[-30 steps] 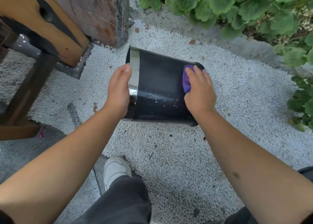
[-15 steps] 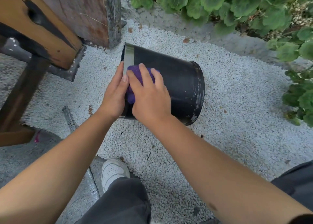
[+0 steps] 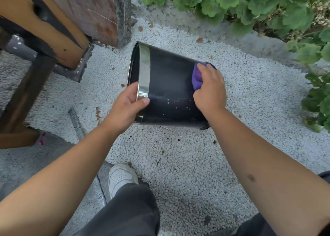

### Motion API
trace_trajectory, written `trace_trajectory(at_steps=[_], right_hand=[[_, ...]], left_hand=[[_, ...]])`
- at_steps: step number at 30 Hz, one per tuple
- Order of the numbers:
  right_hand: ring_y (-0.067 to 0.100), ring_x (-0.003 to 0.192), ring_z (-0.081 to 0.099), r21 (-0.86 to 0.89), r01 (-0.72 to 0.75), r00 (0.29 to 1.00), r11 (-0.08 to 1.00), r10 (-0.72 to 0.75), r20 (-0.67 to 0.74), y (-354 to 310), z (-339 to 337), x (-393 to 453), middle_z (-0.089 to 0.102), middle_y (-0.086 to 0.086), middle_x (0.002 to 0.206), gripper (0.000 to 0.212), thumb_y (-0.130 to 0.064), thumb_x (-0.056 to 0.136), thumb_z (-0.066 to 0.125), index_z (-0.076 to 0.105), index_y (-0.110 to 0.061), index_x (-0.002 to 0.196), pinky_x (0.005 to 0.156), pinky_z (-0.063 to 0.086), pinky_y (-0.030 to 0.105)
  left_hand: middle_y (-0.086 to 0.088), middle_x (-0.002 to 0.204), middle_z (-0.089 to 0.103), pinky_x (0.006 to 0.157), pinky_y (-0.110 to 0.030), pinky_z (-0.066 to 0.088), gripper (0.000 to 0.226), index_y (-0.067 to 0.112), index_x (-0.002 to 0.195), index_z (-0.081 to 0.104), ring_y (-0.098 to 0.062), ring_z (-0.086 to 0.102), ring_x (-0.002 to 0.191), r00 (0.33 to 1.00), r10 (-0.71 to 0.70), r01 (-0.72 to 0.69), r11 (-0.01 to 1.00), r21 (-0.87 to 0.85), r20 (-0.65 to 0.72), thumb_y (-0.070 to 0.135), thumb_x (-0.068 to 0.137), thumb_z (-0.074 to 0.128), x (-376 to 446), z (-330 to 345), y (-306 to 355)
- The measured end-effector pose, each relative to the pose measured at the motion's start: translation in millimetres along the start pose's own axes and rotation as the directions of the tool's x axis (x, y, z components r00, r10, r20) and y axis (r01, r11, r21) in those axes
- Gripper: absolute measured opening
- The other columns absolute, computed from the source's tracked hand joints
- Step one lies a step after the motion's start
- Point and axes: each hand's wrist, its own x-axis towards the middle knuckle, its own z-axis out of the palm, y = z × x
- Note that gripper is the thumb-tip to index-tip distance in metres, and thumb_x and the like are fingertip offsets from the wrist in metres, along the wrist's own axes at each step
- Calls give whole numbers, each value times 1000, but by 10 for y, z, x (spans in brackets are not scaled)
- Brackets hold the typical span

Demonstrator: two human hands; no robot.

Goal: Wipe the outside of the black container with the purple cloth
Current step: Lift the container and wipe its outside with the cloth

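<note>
The black container (image 3: 169, 82) lies on its side above white gravel, its silver-banded rim pointing left and its base to the right. My left hand (image 3: 127, 105) grips that rim, thumb over the silver band and fingers curled inside the mouth. My right hand (image 3: 209, 91) holds the bunched purple cloth (image 3: 196, 78) and presses it against the container's wall close to the base. Small white specks dot the lower side of the wall.
Wooden beams and a bench leg (image 3: 53, 30) stand at the left, close to the container's rim. Green plants (image 3: 250, 5) line the back and right. White gravel (image 3: 178, 164) covers the ground; my shoe (image 3: 121, 178) and trouser leg are below.
My right hand has slid the cloth from the rim end to the base end of the container. My left hand shifted its grip lower on the rim, thumb now over the silver band.
</note>
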Motion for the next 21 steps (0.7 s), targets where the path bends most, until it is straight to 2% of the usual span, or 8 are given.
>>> trace_trajectory(at_steps=[4, 7, 10, 12, 14, 17, 19, 21], right_hand=[[25, 140, 34, 46, -3, 1000, 999, 3, 0, -77, -57, 18, 40, -3, 153, 75, 4, 79, 51, 40, -28, 146, 110, 38, 42], [21, 116, 57, 340, -173, 977, 924, 205, -59, -256, -200, 68, 57, -6, 134, 74, 5, 75, 45, 46, -30, 140, 95, 50, 41], [17, 109, 60, 499, -79, 979, 863, 161, -123, -630, -276, -34, 58, -10, 128, 76, 6, 71, 47, 46, -31, 137, 84, 54, 37], [18, 121, 51, 384, 129, 987, 914, -81, -139, -901, -262, -219, 53, -6, 136, 76, 3, 72, 57, 45, -30, 139, 86, 50, 37], [28, 134, 36, 174, 287, 958, 942, -283, -45, -1070, -197, -373, 42, 0, 147, 74, -17, 71, 63, 42, -32, 141, 96, 46, 49], [39, 145, 15, 106, 292, 955, 950, -297, 28, -1109, -123, -448, 24, 9, 159, 70, -48, 77, 55, 40, -29, 143, 113, 25, 58], [41, 146, 16, 133, 293, 956, 947, -291, -35, -1054, -106, -447, 28, 10, 159, 65, -58, 83, 48, 47, -26, 139, 115, 24, 56], [40, 143, 25, 152, 301, 950, 941, -282, -135, -988, -62, -437, 38, 9, 154, 52, -53, 89, 46, 56, -24, 131, 113, 29, 53]], left_hand=[[6, 125, 68, 94, -19, 49, 47, 12, 137, 49, -10, 62, 120, 999, 34, -34, 997, 70, 7, -13, 97, 45, 14, -7, 36], [2, 120, 72, 90, -22, 51, 41, 8, 131, 55, -15, 66, 114, 998, 61, -59, 997, 56, -30, -11, 96, 46, 153, -21, 213], [-7, 117, 72, 88, -29, 53, 33, 7, 125, 61, -20, 68, 108, 997, 62, -59, 996, 62, -52, -2, 97, 47, 294, 44, 405], [-6, 106, 73, 84, -33, 54, 25, 11, 111, 67, -19, 68, 97, 996, 53, -51, 998, 31, -70, 18, 100, 45, 362, 119, 482], [-4, 104, 75, 83, -34, 56, 42, 17, 105, 72, -19, 70, 96, 994, -11, 4, 998, -62, -111, 42, 102, 38, 395, 161, 522], [-8, 123, 71, 104, -43, 48, 58, 20, 120, 69, -23, 65, 117, 997, -52, 39, 978, -203, -61, 54, 101, 27, 418, 161, 511], [-11, 128, 68, 109, -50, 42, 65, 16, 129, 63, -28, 62, 123, 999, -42, 35, 969, -244, -21, 58, 100, 23, 410, 179, 511], [-16, 129, 66, 111, -58, 37, 69, 12, 131, 61, -34, 60, 124, 999, -46, 42, 973, -229, -12, 59, 100, 21, 403, 216, 496]])
